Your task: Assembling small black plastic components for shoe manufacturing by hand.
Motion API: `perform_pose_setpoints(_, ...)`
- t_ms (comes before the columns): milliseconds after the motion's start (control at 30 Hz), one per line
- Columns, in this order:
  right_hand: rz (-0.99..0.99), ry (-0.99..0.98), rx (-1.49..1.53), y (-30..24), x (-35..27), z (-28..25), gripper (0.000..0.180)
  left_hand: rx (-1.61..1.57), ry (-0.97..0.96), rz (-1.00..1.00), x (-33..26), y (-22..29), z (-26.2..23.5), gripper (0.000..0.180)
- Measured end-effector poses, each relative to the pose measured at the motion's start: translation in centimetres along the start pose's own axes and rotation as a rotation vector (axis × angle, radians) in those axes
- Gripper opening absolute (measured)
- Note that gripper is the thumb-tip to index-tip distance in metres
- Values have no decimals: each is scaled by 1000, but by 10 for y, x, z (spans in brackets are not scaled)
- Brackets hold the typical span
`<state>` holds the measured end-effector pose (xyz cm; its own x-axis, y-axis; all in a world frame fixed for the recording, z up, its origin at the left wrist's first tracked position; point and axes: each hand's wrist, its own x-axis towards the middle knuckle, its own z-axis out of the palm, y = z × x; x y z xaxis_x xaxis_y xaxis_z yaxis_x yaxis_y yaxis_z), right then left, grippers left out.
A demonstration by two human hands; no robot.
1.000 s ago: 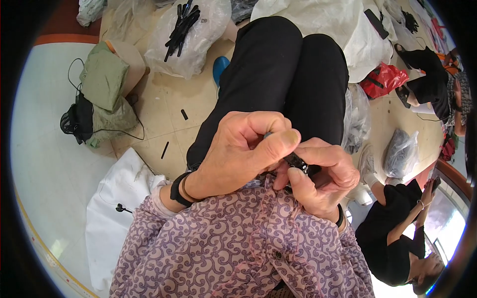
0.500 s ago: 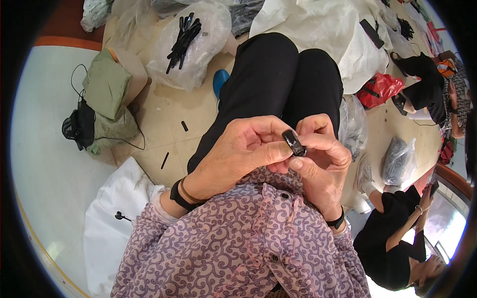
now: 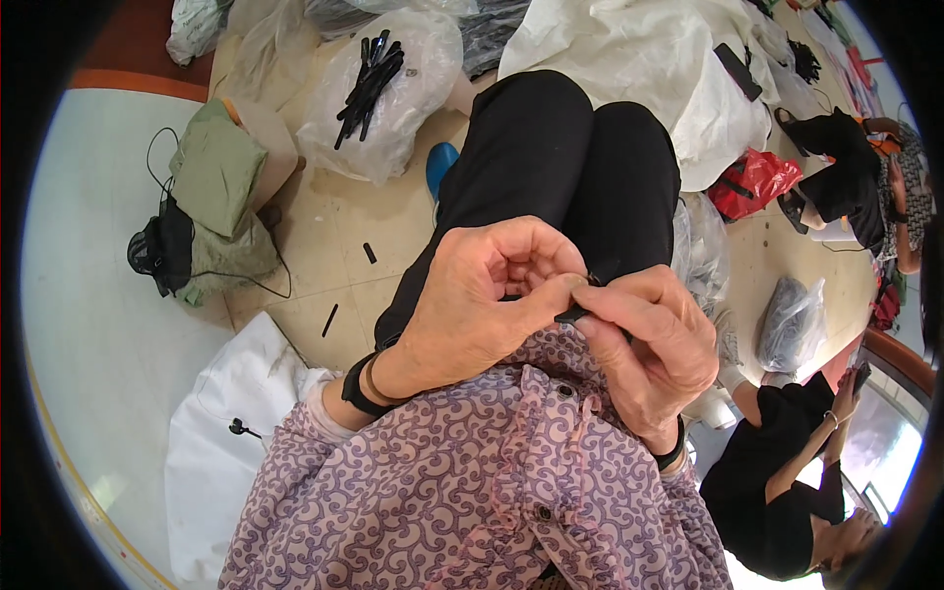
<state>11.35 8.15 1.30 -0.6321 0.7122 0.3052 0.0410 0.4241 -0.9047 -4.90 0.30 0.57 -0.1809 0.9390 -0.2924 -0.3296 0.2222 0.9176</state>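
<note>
Above my lap, my left hand (image 3: pixel 492 300) and my right hand (image 3: pixel 654 339) meet, fingertips touching. Between them they pinch a small black piece (image 3: pixel 570 316). Only its dark edge shows beneath the fingers, so its full shape is hidden. My left thumb presses against the forefinger, with the other fingers curled. The right thumb and forefinger close on the same piece from the other side. Under the hands lie my black trousers (image 3: pixel 531 147) and patterned top (image 3: pixel 423 482).
Black strips (image 3: pixel 370 90) lie bundled on a clear plastic bag (image 3: pixel 428 74), far left. Two loose black pieces lie on the floor (image 3: pixel 305 280). Green cushions (image 3: pixel 218 167) and a white sack (image 3: pixel 211 462) stand left. At right are a red bag (image 3: pixel 777 182) and a seated person (image 3: pixel 762 472).
The shiny black piece, plainly visible between the fingertips before, is now mostly covered by them. My right hand has turned, its fingers closing over it, and shifted slightly right.
</note>
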Motion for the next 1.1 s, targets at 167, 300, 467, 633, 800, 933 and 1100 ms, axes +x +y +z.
perform_pose_setpoints(167,425,65,468,0,-9,-2,19,-25,8,-43,1,0,1,9)
perform_pose_setpoints(300,322,-26,416,-4,-10,-1,20,44,39,-73,2,1,6,9)
perform_pose_setpoints(467,262,11,392,3,-10,0,17,25,24,-93,3,4,5,9)
perform_pose_setpoints(633,469,58,783,5,-13,-5,14,-1,-103,128,7,3,0,22)
perform_pose_setpoints(800,484,42,939,13,-14,-3,15,104,-207,212,16,-2,-10,36)
perform_pose_setpoints(933,479,35,1008,18,-14,-2,18,161,-260,247,21,-2,-16,33)
perform_pose_setpoints(1100,499,12,1053,18,-14,-3,17,132,-282,209,21,1,-16,30)
